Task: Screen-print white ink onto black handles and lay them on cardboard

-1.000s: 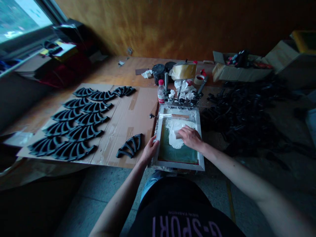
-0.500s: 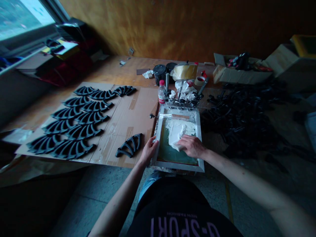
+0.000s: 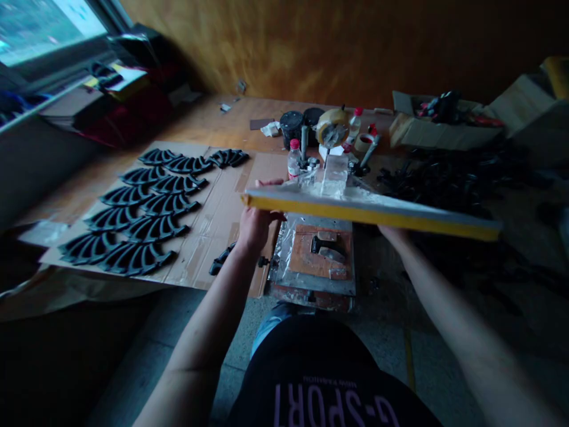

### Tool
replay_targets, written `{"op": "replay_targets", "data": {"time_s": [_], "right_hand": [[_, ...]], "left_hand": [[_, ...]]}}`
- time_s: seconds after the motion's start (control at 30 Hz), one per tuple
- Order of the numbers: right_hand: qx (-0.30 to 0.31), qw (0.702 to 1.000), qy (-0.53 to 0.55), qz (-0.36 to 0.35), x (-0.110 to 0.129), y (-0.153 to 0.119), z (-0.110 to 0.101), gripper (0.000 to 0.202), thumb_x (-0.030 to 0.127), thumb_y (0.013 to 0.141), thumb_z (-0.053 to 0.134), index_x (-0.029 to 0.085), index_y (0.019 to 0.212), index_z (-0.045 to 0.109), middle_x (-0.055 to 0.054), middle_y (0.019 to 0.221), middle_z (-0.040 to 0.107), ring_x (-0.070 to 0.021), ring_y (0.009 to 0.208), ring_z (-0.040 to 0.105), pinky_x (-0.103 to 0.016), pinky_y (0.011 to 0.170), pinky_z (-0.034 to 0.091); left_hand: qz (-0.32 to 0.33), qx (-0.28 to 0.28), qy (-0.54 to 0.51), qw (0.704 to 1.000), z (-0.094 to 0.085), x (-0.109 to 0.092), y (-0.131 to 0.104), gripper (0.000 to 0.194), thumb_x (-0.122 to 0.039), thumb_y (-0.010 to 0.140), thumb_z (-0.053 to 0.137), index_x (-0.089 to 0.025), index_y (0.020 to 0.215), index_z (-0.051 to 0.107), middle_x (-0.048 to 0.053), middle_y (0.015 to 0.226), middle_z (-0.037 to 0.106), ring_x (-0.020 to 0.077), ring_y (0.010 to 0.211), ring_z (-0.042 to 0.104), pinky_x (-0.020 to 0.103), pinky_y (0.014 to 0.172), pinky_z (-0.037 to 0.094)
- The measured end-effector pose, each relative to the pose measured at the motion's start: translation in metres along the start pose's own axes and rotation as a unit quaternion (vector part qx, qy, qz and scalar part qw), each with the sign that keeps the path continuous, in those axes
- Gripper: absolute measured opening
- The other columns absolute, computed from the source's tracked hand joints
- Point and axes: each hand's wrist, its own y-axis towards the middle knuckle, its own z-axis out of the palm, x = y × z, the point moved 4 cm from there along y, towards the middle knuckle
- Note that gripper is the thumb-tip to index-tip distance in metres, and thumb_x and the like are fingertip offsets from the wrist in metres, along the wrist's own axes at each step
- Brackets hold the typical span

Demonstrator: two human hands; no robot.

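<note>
A screen-printing frame (image 3: 373, 219) is raised and tilted, its yellow-taped front edge facing me. My left hand (image 3: 256, 224) is closed around the frame's left corner. My right hand (image 3: 393, 233) reaches behind the front edge, which hides its fingers. White paste and a pale block, perhaps a scraper (image 3: 335, 176), show on the screen's upper side. Below the frame, a base plate (image 3: 282, 267) carries a brown wooden board (image 3: 302, 252). A small black curved piece (image 3: 326, 244) lies in a holder on that board.
Rows of black ribbed parts (image 3: 133, 255) lie on cardboard (image 3: 231, 196) to the left, with another (image 3: 221, 260) near my left forearm. Black parts (image 3: 427, 184) are heaped at right. Behind stand a bottle (image 3: 294, 160), dark tubs (image 3: 292, 127), a tape roll (image 3: 331, 127) and a carton (image 3: 418, 139).
The frame has swung up from lying flat, uncovering the board and black piece beneath. My left hand has risen with it. My right hand has gone from the screen's paste to behind the edge.
</note>
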Motion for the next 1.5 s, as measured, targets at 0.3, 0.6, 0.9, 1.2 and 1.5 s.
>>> {"op": "replay_targets", "data": {"time_s": [0.3, 0.6, 0.9, 1.2, 1.5], "right_hand": [[0.209, 0.955, -0.162, -0.134, 0.051, -0.097, 0.083, 0.015, 0.029, 0.093, 0.055, 0.015, 0.092, 0.059, -0.014, 0.094, 0.065, -0.0245, 0.093, 0.059, -0.033, 0.081, 0.043], [0.233, 0.913, -0.012, -0.335, 0.185, -0.155, 0.099, 0.016, 0.029, 0.097, 0.048, 0.018, 0.092, 0.058, -0.011, 0.093, 0.063, -0.0257, 0.095, 0.055, -0.037, 0.087, 0.042], [0.37, 0.868, -0.042, -0.328, 0.255, -0.131, 0.231, 0.031, 0.039, 0.094, 0.055, 0.019, 0.116, 0.065, -0.012, 0.106, 0.065, -0.0249, 0.105, 0.055, -0.036, 0.091, 0.043], [0.4, 0.896, -0.04, -0.186, 0.264, -0.128, 0.285, 0.047, 0.041, 0.093, 0.056, 0.014, 0.13, 0.06, -0.017, 0.113, 0.062, -0.0244, 0.104, 0.061, -0.035, 0.094, 0.045], [0.365, 0.914, 0.029, -0.172, 0.254, -0.128, 0.294, 0.047, 0.028, 0.09, 0.058, 0.018, 0.136, 0.054, -0.014, 0.115, 0.06, -0.025, 0.11, 0.06, -0.039, 0.095, 0.049]], "left_hand": [[-0.099, -0.019, -0.001, 0.995, 0.015, 0.048, -0.032, 0.062, -0.067, 0.087, 0.044, -0.018, 0.121, 0.059, 0.009, 0.089, 0.071, 0.0147, 0.071, 0.066, 0.023, 0.056, 0.048], [-0.292, -0.143, -0.012, 0.946, -0.03, 0.139, -0.141, 0.061, -0.075, 0.077, 0.049, -0.016, 0.093, 0.058, 0.009, 0.086, 0.069, 0.0189, 0.074, 0.067, 0.026, 0.056, 0.051], [-0.388, -0.288, 0.279, 0.83, -0.228, 0.164, -0.151, 0.053, -0.062, 0.089, 0.027, -0.016, 0.09, 0.054, 0.011, 0.073, 0.067, 0.0201, 0.059, 0.067, 0.028, 0.052, 0.05], [-0.406, -0.167, 0.402, 0.804, -0.283, 0.162, -0.051, 0.041, -0.047, 0.09, 0.038, -0.016, 0.082, 0.065, 0.009, 0.06, 0.068, 0.0226, 0.061, 0.067, 0.03, 0.065, 0.049], [-0.331, -0.099, 0.551, 0.76, -0.297, 0.142, -0.023, 0.056, -0.058, 0.091, 0.037, -0.012, 0.102, 0.068, 0.021, 0.094, 0.071, 0.034, 0.094, 0.067, 0.043, 0.085, 0.047]]}}
